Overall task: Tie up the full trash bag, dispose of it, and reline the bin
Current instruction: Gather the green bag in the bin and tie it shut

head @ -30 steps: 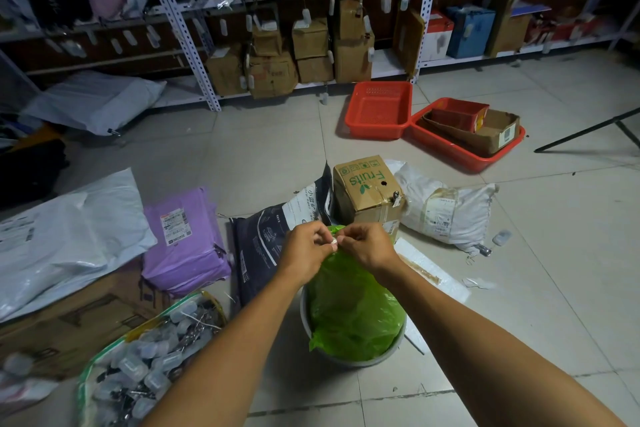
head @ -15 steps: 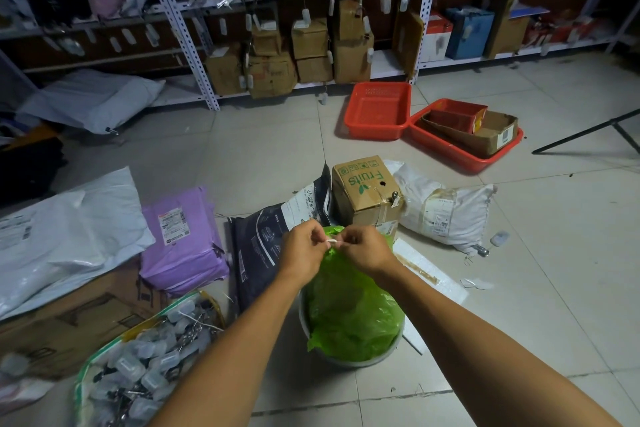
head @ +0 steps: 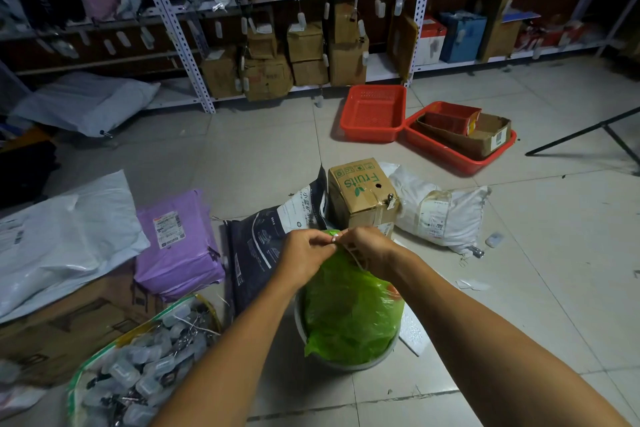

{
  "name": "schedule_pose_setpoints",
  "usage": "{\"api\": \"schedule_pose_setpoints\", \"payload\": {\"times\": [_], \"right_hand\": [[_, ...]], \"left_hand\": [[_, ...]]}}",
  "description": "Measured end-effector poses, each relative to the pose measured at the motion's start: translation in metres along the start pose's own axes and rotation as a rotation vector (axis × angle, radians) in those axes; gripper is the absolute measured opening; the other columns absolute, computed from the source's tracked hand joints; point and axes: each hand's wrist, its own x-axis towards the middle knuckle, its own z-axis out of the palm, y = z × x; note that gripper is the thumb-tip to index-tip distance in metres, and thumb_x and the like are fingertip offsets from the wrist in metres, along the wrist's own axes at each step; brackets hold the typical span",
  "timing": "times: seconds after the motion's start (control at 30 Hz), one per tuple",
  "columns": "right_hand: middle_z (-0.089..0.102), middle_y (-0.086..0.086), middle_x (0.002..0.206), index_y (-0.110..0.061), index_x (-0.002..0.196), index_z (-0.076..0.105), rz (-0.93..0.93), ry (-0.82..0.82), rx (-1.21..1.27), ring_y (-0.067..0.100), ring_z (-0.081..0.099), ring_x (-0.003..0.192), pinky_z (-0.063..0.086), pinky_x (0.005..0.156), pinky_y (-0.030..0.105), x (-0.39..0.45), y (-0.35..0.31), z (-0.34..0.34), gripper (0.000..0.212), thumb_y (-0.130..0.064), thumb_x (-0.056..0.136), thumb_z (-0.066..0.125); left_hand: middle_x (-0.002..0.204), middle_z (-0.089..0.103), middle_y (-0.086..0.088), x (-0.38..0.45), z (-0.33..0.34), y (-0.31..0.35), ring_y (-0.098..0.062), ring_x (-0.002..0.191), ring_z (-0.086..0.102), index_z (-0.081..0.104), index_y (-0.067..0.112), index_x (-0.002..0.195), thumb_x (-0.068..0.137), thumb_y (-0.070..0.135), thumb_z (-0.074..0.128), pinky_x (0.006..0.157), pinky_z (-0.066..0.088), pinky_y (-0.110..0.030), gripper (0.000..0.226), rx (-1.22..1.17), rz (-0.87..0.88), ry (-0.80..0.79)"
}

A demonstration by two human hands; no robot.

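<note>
A bulging green trash bag (head: pixel 349 308) sits in a round pale bin (head: pixel 349 365) on the tiled floor. Its mouth is gathered into a peak at the top. My left hand (head: pixel 306 255) and my right hand (head: pixel 369 250) meet at that peak, fingertips pinched on the bunched plastic and on a thin white drawstring that loops down under my right hand. Both forearms reach in from the bottom of the frame.
Behind the bin stand a "Fruits" cardboard box (head: pixel 362 192), a dark mailer bag (head: pixel 263 246) and a white sack (head: pixel 436 213). A purple parcel (head: pixel 176 243) and a bag of small clips (head: pixel 138 367) lie left. Red baskets (head: pixel 375 113) and shelving (head: pixel 277 45) are farther back.
My hands stay pinched together at the bag's top, working the string with small finger movements. The bag and the bin have not shifted.
</note>
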Motion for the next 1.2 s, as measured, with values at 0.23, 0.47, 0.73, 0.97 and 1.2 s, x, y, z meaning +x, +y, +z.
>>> {"api": "schedule_pose_setpoints", "payload": {"times": [0.23,0.47,0.73,0.97,1.2], "right_hand": [[0.059,0.012,0.081,-0.002,0.096,0.066,-0.076,-0.078,-0.003,0.017,0.056,0.071,0.043,0.060,0.025,-0.004,0.003,-0.010,0.015,-0.010,0.095,0.053],[0.065,0.004,0.073,-0.002,0.091,0.073,-0.283,0.118,-0.275,0.012,0.055,0.063,0.046,0.057,0.022,0.000,0.018,-0.024,0.012,-0.012,0.090,0.065],[0.069,0.000,0.083,-0.010,0.092,0.075,-0.419,0.267,-0.595,0.011,0.059,0.075,0.042,0.067,0.024,-0.002,0.027,-0.028,0.012,-0.019,0.089,0.067],[0.074,0.005,0.093,-0.010,0.090,0.076,-0.429,0.332,-0.722,0.016,0.062,0.083,0.044,0.072,0.025,-0.005,0.028,-0.029,0.012,-0.006,0.085,0.065],[0.069,0.005,0.106,-0.019,0.102,0.069,-0.464,0.434,-0.789,0.021,0.064,0.094,0.050,0.078,0.031,0.000,0.036,-0.018,0.017,-0.027,0.089,0.062]], "left_hand": [[0.087,0.069,0.002,0.005,-0.003,-0.004,-0.006,0.078,0.061,0.074,0.012,0.096,0.085,0.017,0.073,0.064,0.044,-0.016,0.012,0.107,0.070,-0.041],[0.084,0.066,0.005,0.008,-0.013,-0.012,-0.008,0.078,0.059,0.066,0.021,0.083,0.089,0.023,0.067,0.062,0.039,-0.018,0.007,0.194,0.110,-0.087],[0.074,0.060,0.007,0.006,-0.018,-0.023,-0.007,0.065,0.051,0.062,0.020,0.082,0.091,0.022,0.063,0.058,0.039,-0.022,0.010,0.304,0.087,-0.095],[0.077,0.056,0.005,0.009,-0.021,-0.017,-0.012,0.071,0.051,0.059,0.018,0.081,0.092,0.021,0.061,0.066,0.036,-0.026,0.012,0.445,0.101,-0.136],[0.075,0.063,0.005,0.008,-0.016,-0.031,-0.014,0.076,0.059,0.066,0.016,0.079,0.087,0.025,0.070,0.070,0.046,-0.027,0.012,0.248,-0.016,-0.057]]}}
